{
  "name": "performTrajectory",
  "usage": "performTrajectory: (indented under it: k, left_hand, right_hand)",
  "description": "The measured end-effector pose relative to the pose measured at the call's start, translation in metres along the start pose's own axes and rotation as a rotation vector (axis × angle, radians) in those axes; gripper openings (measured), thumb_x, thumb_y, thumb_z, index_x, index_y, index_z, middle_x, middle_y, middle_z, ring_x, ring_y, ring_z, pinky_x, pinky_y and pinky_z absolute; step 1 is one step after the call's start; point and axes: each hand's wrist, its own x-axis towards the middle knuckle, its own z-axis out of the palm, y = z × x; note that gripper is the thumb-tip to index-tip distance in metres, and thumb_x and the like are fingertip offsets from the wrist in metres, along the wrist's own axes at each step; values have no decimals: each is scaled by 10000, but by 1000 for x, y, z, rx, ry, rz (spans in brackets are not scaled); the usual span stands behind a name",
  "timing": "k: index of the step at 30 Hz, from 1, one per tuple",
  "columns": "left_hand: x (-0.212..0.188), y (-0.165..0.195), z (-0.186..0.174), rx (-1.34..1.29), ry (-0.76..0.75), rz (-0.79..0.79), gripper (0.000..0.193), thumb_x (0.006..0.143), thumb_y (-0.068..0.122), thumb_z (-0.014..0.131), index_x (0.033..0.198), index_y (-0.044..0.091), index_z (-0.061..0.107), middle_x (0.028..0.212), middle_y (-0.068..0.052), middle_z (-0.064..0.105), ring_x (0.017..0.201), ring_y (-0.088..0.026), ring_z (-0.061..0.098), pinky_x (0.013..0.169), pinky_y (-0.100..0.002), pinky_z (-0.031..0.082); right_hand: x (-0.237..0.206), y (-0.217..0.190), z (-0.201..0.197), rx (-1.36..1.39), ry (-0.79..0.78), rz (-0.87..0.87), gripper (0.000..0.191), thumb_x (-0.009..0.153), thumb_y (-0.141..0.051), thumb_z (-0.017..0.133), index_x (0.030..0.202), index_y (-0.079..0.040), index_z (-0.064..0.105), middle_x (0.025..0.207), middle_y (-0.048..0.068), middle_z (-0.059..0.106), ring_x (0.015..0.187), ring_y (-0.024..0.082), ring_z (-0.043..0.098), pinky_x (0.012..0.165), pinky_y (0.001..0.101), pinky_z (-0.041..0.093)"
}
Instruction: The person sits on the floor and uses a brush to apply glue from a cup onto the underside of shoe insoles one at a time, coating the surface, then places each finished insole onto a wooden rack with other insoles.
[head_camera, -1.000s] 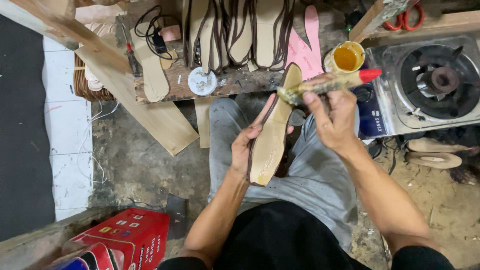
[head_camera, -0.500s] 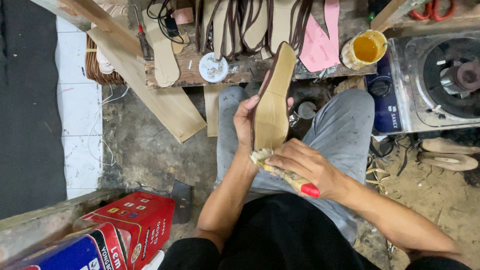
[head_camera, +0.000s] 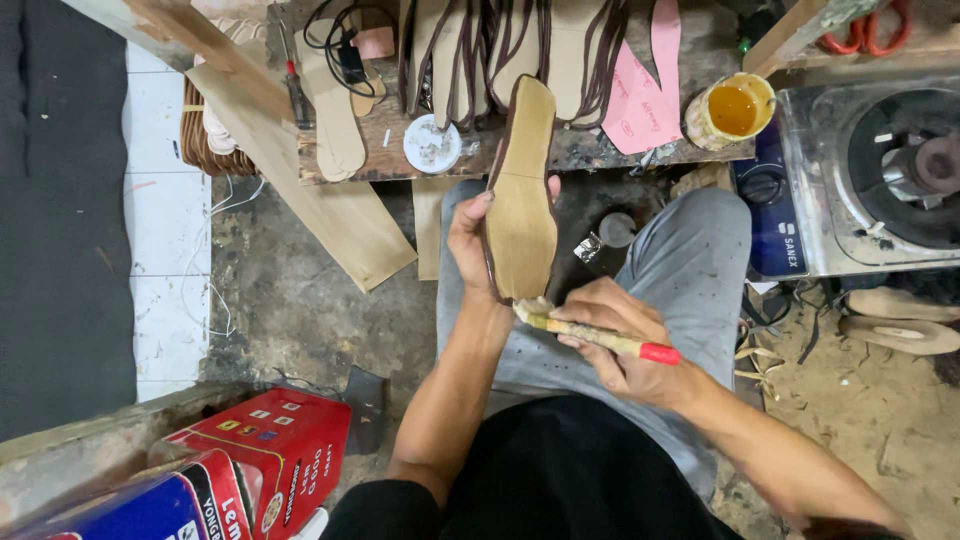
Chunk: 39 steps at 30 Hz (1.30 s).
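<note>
My left hand (head_camera: 478, 240) grips the shoe sole (head_camera: 522, 205) at frame centre; right hand (head_camera: 625, 345) fingers clenched on brush (head_camera: 590, 335). Best keep sole steady, strokes thin and even.

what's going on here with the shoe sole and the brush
A seated person holds a tan shoe sole upright in the left hand, gripping its edge. The right hand holds a brush with a red-tipped handle, bristles touching the sole's lower end. On the low workbench ahead lie more soles, pink cut-out patterns and an open can of amber liquid. A gas stove sits to the right.
</note>
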Motion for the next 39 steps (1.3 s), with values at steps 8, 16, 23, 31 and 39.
performTrajectory:
  k: [8, 16, 23, 31, 39]
  left_hand:
    - [8, -14, 5, 168, 95, 385, 744, 967, 226, 473, 1682, 104, 305, 1447, -182, 572, 1301, -332, 595, 1000, -384, 567]
    - [5, -11, 26, 264, 69, 335, 803, 928, 208, 477, 1687, 118, 231, 1521, -125, 520, 1327, -281, 585, 984, -358, 551]
    - [-29, -26, 41, 237, -18, 7, 831, 934, 166, 497, 1714, 43, 237, 1600, -145, 484, 1299, -228, 590, 1077, -331, 514]
    - [-14, -11, 32, 249, 79, 47, 825, 896, 197, 475, 1680, 46, 268, 1577, -169, 481, 1326, -272, 579, 1133, -368, 490]
    - [-2, 5, 2, 45, 70, -203, 745, 922, 231, 480, 1614, -11, 343, 1483, -327, 512, 1275, -392, 603, 1051, -448, 538]
  right_hand:
    - [-10, -5, 17, -279, 193, 6, 207, 888, 19, 738, 1078, 62, 667, 994, 170, 658, 880, 296, 672, 774, 360, 553]
    - [-9, -7, 8, -54, 122, 130, 239, 882, 95, 660, 1117, 50, 662, 1069, 176, 677, 934, 288, 675, 809, 350, 565]
    - [34, 31, -19, -234, 281, 80, 233, 958, 112, 672, 1180, 55, 625, 1107, 196, 650, 1002, 313, 651, 865, 385, 556]
    - [14, 16, 5, -250, 97, -131, 303, 841, 9, 702, 1136, 25, 638, 1096, 180, 654, 944, 370, 654, 829, 418, 548]
    - [-24, 38, -5, 992, 546, 486, 184, 1039, -254, 664, 1136, -105, 615, 1289, 92, 635, 1219, 274, 599, 1073, 445, 476]
